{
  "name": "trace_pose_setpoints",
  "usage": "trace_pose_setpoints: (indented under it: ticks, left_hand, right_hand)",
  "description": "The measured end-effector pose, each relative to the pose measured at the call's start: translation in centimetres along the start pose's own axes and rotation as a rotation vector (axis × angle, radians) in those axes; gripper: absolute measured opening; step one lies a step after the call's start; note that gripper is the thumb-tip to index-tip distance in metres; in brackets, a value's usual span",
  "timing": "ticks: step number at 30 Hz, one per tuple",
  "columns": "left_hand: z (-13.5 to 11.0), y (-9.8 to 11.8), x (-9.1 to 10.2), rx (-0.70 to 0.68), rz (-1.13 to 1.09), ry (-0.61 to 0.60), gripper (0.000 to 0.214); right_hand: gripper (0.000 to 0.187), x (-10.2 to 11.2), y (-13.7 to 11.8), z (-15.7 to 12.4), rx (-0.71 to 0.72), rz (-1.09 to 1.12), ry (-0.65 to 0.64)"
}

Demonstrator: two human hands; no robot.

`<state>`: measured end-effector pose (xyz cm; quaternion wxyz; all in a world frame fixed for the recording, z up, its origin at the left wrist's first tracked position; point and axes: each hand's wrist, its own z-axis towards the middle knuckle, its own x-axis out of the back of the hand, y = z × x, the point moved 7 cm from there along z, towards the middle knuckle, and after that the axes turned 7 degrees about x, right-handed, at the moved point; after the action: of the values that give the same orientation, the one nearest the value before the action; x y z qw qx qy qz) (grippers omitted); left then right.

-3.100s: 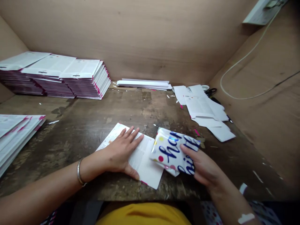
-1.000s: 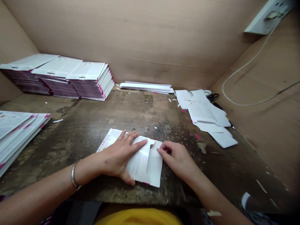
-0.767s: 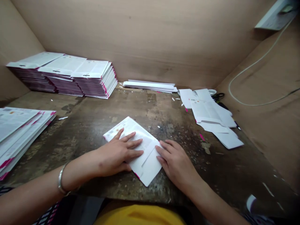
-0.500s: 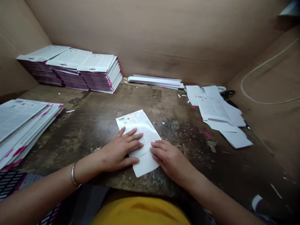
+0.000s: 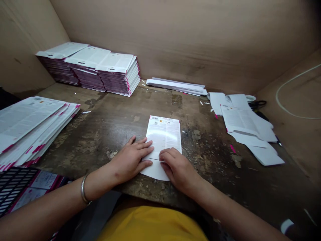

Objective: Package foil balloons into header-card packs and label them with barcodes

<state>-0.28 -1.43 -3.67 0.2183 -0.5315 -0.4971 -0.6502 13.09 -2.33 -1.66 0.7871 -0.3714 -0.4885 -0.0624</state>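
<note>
Possibly risks creasing the white envelope [image 5: 164, 132] by uneven pressing, with left grip [image 5: 129, 159] spread flat against it, right grip [image 5: 178, 167] half-curled in unclear hold.

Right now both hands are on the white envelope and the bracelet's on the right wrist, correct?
No, the bracelet is on the left wrist, as the head view shows. The left hand and right hand are indeed on the white envelope.

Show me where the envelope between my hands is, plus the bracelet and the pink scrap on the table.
Envelope [image 5: 163, 139]: head view, on its printed face.
Bracelet [image 5: 82, 191]: head view, on the outer side of its band.
Pink scrap [image 5: 233, 148]: head view, on its middle.
</note>
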Motion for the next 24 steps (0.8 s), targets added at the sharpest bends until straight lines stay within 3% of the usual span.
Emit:
trace_pose_setpoints:
  ticks: [8, 17, 24]
  left_hand:
    - [-0.2, 0.3, -0.1, -0.019, 0.028, 0.048, 0.044]
    - [0.0, 0.2, 0.2, -0.004, 0.008, 0.039, 0.044]
    - [0.0, 0.1, 0.2, 0.010, -0.005, 0.048, 0.044]
  right_hand:
    - [0.016, -1.6, -1.0, 0.0, 0.070, -0.066, -0.095]
    - [0.020, -1.1, -0.5, 0.0, 0.038, 0.029, 0.031]
    - [0.018, -1.1, -1.0, -0.7, 0.065, 0.069, -0.008]
